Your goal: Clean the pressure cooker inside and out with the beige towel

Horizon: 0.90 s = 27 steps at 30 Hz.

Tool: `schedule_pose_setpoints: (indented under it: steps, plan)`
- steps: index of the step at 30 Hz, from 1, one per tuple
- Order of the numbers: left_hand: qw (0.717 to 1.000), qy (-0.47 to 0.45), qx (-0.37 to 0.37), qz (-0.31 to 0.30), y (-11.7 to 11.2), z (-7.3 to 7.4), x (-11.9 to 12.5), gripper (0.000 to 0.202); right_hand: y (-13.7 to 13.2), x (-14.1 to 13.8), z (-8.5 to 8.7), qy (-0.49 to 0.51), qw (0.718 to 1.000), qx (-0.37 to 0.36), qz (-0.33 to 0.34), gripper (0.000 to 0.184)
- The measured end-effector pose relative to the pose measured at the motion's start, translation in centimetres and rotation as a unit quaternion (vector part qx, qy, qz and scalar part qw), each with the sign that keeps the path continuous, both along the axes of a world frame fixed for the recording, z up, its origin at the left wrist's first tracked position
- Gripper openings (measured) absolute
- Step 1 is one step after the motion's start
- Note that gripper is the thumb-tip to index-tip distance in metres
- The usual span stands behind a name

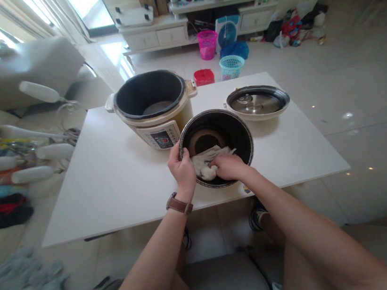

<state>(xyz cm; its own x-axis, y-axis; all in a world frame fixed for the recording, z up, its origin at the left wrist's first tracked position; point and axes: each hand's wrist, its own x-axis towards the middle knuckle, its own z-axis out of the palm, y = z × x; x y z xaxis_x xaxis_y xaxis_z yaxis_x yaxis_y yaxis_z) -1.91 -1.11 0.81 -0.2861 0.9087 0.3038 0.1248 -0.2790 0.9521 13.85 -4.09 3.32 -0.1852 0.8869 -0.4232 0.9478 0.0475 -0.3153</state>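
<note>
A dark inner pot (238, 132) is tilted toward me over the front of the white table. My left hand (181, 168) grips its rim at the left side, thumb over the edge. Inside the pot, my right hand (230, 166) is closed on a crumpled pale cloth (205, 162) that lies against the lower wall; some of its fingers are hidden. Just behind and to the left stands the pressure cooker body (163, 130), uncovered, with a control panel on its front. The cooker lid (257, 103) rests upside down to the right, its metal underside showing.
The white table (103, 190) has its front edge close to my knees. Beyond it on the floor are a pink basket (208, 45), a light blue basket (232, 66) and a red bin (203, 77). A white cabinet (154, 37) stands at the back.
</note>
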Motion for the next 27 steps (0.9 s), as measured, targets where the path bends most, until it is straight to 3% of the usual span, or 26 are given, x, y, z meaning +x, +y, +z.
schedule_pose_setpoints:
  steps: [4, 9, 12, 15, 18, 20, 23, 27]
  plan:
    - [0.999, 0.002, 0.017, -0.029, -0.4, 0.1, 0.7, 0.028, -0.6, 0.2, 0.0, -0.018, 0.999, 0.016, -0.033, 0.048]
    - [0.999, 0.019, 0.032, -0.009, -1.2, -0.2, 1.2, 0.027, -1.0, -0.9, -1.5, 0.177, 0.978, 0.073, -0.08, 0.055]
    - [0.999, 0.023, 0.042, 0.012, -1.6, -0.6, 1.5, 0.026, -0.8, -0.8, -1.7, 0.261, 0.961, 0.076, -0.045, 0.05]
    - [0.999, 0.017, 0.04, 0.024, -1.6, -1.0, 1.5, 0.027, -0.7, 0.3, -0.9, 0.19, 0.981, 0.033, 0.0, 0.048]
    - [0.999, 0.011, 0.033, 0.033, -1.2, -1.2, 1.5, 0.028, -0.9, 1.5, 0.1, 0.026, 1.0, 0.017, -0.006, 0.039]
    - [0.999, 0.011, 0.035, 0.031, -1.0, -1.4, 1.4, 0.027, -1.2, 1.7, 0.5, -0.027, 0.999, 0.03, -0.01, 0.036]
    - [0.998, 0.022, 0.047, 0.02, -1.0, -1.5, 1.4, 0.026, -1.7, 1.0, 0.4, -0.016, 0.998, 0.049, -0.022, 0.04]
    - [0.997, 0.043, 0.06, 0.01, -1.6, -1.3, 1.6, 0.027, -2.5, -1.2, -0.1, 0.079, 0.991, 0.075, -0.075, 0.049]
